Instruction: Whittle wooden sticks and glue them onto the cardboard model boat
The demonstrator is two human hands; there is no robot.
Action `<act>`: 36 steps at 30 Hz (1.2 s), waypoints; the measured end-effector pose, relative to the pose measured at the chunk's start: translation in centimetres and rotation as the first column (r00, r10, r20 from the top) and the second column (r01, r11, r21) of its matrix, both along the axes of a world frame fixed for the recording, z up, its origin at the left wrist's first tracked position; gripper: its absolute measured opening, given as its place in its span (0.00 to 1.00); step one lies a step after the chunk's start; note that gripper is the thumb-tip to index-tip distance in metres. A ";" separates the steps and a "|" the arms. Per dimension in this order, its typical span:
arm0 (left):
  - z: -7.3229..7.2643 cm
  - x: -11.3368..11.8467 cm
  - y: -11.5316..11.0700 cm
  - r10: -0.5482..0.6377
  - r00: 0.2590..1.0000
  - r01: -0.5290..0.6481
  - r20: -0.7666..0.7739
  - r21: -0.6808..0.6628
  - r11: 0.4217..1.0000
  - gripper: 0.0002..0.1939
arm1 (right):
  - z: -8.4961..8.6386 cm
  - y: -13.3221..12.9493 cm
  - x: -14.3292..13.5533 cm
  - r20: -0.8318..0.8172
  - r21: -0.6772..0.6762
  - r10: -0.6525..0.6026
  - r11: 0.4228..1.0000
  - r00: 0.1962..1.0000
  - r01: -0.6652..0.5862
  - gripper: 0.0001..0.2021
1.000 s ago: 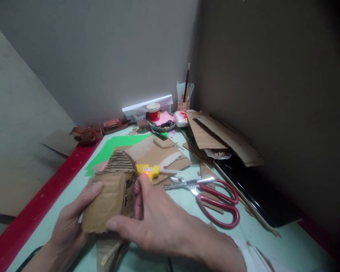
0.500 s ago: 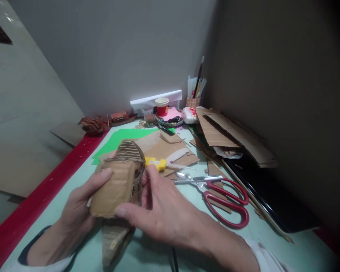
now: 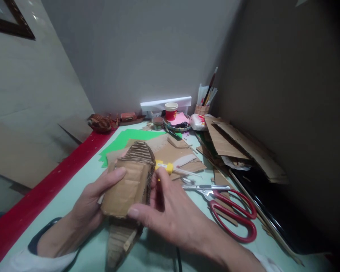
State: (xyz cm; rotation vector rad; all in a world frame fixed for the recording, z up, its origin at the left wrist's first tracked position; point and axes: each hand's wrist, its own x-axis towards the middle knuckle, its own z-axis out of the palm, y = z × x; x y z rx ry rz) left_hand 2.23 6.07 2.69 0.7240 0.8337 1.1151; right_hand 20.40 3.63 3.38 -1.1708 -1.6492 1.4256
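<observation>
A boat-shaped cardboard model (image 3: pixel 124 189) with a ribbed pointed end at top and bottom is held tilted above the table. My left hand (image 3: pixel 95 192) grips its left side, thumb lying on the flat roof-like panel. On the other side, my right hand (image 3: pixel 167 207) has its thumb at the panel's lower right corner and its fingers curled at the side wall; the fingertips are partly hidden. Just beyond my right hand lies a yellow hot glue gun (image 3: pixel 163 166), partly covered. Red-handled scissors (image 3: pixel 235 215) lie to the right, with a metal utility knife (image 3: pixel 206 187) across them.
Cardboard sheets (image 3: pixel 243 147) are piled at the right beside a black glossy panel (image 3: pixel 277 211). Green paper (image 3: pixel 121 140) and cardboard pieces lie ahead. Farther back are a red paper cup (image 3: pixel 171 112), a brush holder (image 3: pixel 202 108) and small brown boat models (image 3: pixel 100 123).
The whole view has shifted, so everything appears farther right and slightly lower. Both hands keep nearly the same hold on the cardboard boat model.
</observation>
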 end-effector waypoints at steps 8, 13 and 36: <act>0.4 -0.1 -0.2 -0.019 1.000 0.019 -0.013 0.023 1.000 0.30 | -0.1 0.0 0.0 0.010 0.021 0.005 1.000 1.000 -0.005 0.24; 0.3 0.2 -0.1 -0.006 1.000 0.006 0.008 -0.007 1.000 0.33 | 0.0 -0.1 -0.1 0.044 0.075 -0.007 0.997 0.999 0.004 0.23; -0.2 0.2 0.3 -0.095 0.992 0.093 0.086 0.032 0.995 0.27 | -1.3 0.1 0.3 0.200 0.152 0.001 0.988 0.980 -0.032 0.22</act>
